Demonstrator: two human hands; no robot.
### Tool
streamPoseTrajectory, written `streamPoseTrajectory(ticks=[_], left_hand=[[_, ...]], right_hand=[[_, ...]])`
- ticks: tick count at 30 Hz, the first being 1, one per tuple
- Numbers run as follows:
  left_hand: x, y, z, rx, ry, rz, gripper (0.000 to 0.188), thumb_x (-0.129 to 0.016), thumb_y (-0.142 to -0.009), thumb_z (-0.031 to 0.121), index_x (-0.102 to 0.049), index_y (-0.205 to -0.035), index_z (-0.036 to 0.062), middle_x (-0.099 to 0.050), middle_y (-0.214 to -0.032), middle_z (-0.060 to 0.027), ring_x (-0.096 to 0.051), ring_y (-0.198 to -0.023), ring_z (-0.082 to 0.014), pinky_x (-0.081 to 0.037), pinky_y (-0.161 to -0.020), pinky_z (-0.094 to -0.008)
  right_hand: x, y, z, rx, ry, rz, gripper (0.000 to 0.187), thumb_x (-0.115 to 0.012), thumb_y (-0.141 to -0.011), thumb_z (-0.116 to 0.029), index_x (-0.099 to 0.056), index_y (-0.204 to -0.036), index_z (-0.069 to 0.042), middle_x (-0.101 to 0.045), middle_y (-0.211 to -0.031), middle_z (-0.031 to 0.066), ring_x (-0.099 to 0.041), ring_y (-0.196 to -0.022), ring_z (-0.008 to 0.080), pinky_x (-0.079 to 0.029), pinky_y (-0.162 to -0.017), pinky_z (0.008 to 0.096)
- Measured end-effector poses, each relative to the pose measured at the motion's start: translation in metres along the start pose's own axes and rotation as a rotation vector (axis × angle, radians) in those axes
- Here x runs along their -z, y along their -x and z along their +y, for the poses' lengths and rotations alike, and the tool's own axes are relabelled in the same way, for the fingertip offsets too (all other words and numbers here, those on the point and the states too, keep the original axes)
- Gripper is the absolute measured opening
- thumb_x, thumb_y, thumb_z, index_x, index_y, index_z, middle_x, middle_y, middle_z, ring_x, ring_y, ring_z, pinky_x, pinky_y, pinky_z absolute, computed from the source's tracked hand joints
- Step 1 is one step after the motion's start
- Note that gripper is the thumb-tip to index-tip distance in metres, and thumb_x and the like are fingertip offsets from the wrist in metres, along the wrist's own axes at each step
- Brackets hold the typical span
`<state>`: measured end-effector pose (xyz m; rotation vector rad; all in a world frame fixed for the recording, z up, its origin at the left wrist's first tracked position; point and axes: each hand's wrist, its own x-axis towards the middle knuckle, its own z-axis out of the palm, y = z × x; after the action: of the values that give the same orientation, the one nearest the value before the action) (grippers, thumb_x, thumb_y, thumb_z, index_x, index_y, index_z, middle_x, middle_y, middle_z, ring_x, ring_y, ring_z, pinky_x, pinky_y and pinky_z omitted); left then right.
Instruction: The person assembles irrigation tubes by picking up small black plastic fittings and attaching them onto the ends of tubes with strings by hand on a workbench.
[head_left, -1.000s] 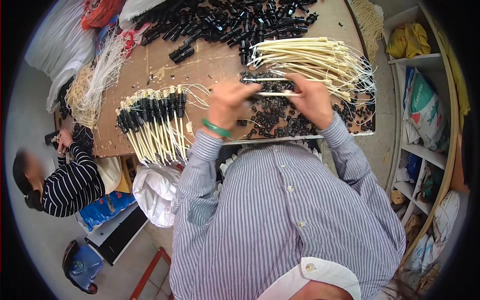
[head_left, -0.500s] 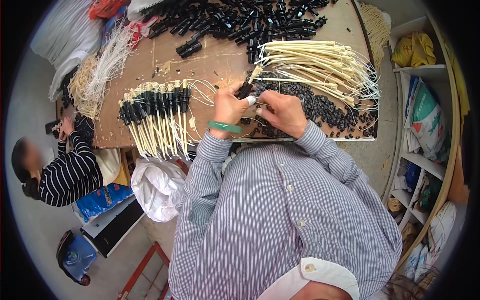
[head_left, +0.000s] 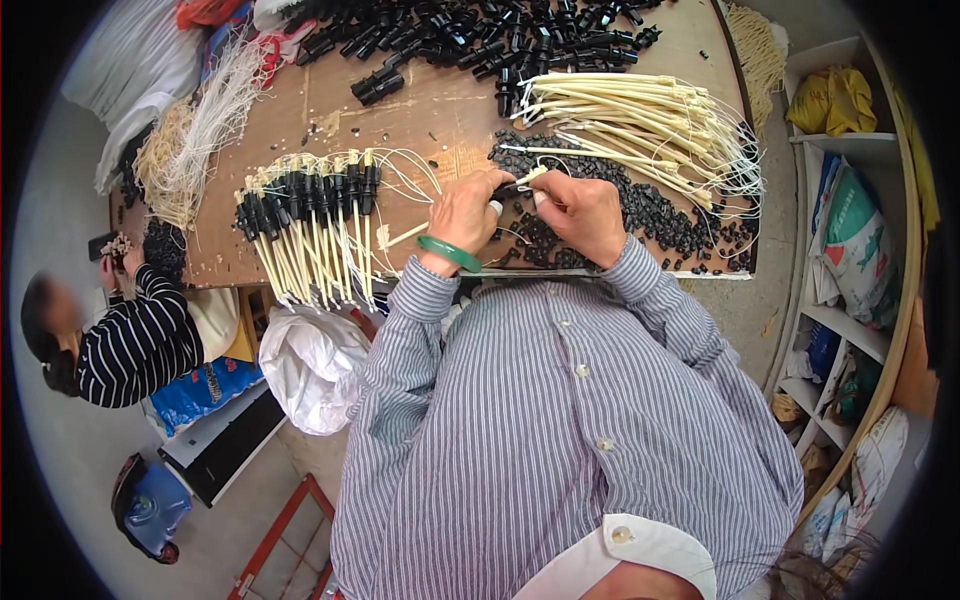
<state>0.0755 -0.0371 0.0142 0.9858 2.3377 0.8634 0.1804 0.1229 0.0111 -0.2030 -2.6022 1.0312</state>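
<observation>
My left hand (head_left: 467, 218), with a green bangle at its wrist, is closed round a black plastic sleeve (head_left: 510, 189), mostly hidden by the fingers. A cream rod (head_left: 405, 234) sticks out to the left behind this hand and seems to run into the sleeve. At the sleeve's other end shows a cream tip with white cord (head_left: 533, 175). My right hand (head_left: 584, 217) pinches at this tip, thumb and forefinger together. Beneath both hands lie small black plastic pieces (head_left: 640, 212). Left of them is a row of cream rods with black sleeves (head_left: 318, 205).
A bundle of cream rods (head_left: 620, 100) with white cords lies at the right. Black sleeves (head_left: 480, 40) are heaped at the back, and loose white cords (head_left: 215, 125) at the left. A person in a striped top (head_left: 140, 345) works at the table's left end. Shelves (head_left: 845, 145) stand right.
The sleeve and rod have turned from standing up and away to lying crosswise, rod pointing left. My right hand has moved up to the cream tip.
</observation>
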Motion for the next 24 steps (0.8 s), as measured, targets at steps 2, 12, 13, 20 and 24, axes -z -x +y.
streamPoseTrajectory(ticks=[2,12,13,20,24], left_hand=[[-0.002,0.000,-0.001,-0.065,0.007,-0.021,0.040,-0.056,-0.074,-0.003,-0.060,-0.113,0.0046,-0.064,-0.103,-0.0191,-0.061,-0.099,-0.0363,-0.048,-0.086,-0.0401],[-0.009,0.000,0.004,-0.118,0.417,-0.005,0.039,-0.058,-0.070,-0.004,-0.056,-0.108,0.0023,-0.063,-0.087,-0.0164,-0.062,-0.084,-0.0329,-0.050,-0.074,-0.0391],[-0.004,0.000,0.011,-0.127,0.389,0.110,0.030,-0.061,-0.067,-0.007,-0.062,-0.096,0.0032,-0.062,-0.083,-0.0118,-0.062,-0.081,-0.0280,-0.050,-0.070,-0.0347],[-0.006,0.008,0.002,-0.417,0.336,0.277,0.014,-0.071,-0.065,-0.001,-0.064,-0.075,0.0059,-0.061,-0.077,-0.0044,-0.062,-0.078,-0.0211,-0.050,-0.066,-0.0336],[-0.013,-0.016,-0.002,-0.123,0.129,0.310,0.020,-0.071,-0.068,0.001,-0.067,-0.086,0.0080,-0.061,-0.079,-0.0070,-0.061,-0.072,-0.0227,-0.049,-0.062,-0.0344]], right_hand=[[-0.004,0.002,0.002,0.001,-0.001,-0.042,0.008,-0.063,-0.080,-0.016,-0.065,-0.085,-0.009,-0.064,-0.065,0.0088,-0.064,-0.055,0.0256,-0.051,-0.051,0.0367],[-0.003,0.008,0.002,0.099,-0.097,-0.250,0.010,-0.060,-0.086,-0.009,-0.058,-0.095,-0.003,-0.064,-0.075,0.0127,-0.064,-0.061,0.0284,-0.050,-0.055,0.0358],[-0.005,0.010,0.001,0.080,-0.089,-0.193,0.011,-0.060,-0.087,-0.012,-0.057,-0.093,-0.003,-0.063,-0.071,0.0139,-0.063,-0.060,0.0302,-0.049,-0.053,0.0387],[-0.006,0.013,0.003,0.009,-0.300,-0.156,0.018,-0.063,-0.085,-0.019,-0.066,-0.102,-0.012,-0.066,-0.072,0.0110,-0.065,-0.059,0.0250,-0.051,-0.054,0.0351],[-0.009,0.014,0.005,-0.155,-0.171,-0.106,0.015,-0.060,-0.082,-0.018,-0.069,-0.090,-0.010,-0.064,-0.064,0.0099,-0.063,-0.054,0.0227,-0.050,-0.052,0.0344]])
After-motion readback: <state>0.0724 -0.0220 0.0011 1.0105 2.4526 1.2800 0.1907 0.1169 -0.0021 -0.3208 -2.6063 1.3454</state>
